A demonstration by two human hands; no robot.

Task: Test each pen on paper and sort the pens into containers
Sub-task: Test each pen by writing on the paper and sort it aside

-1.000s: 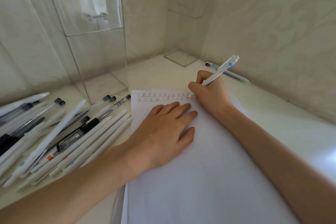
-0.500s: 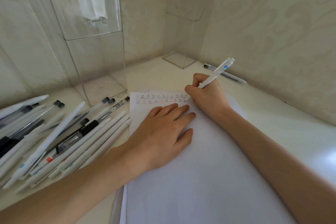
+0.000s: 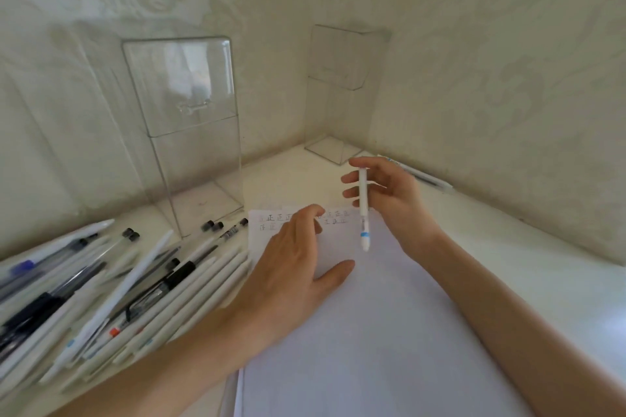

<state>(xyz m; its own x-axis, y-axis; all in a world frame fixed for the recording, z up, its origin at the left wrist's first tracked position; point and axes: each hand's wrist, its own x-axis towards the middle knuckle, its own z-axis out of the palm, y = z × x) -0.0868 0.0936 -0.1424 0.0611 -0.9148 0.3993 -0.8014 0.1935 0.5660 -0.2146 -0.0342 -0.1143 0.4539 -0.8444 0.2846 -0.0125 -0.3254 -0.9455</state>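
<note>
Right hand (image 3: 393, 193), pinching the pen (image 3: 363, 210), has lifted off the paper (image 3: 389, 332); left hand (image 3: 294, 271) rests there, fingers loose. Sorting likely follows.

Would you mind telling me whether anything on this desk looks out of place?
A white pen lies alone by the right wall, apart from the pen pile on the left and outside both clear containers.

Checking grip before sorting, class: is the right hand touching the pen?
Touching. Head view: the right hand pinches the pen between its fingers, near the upper end.
</note>
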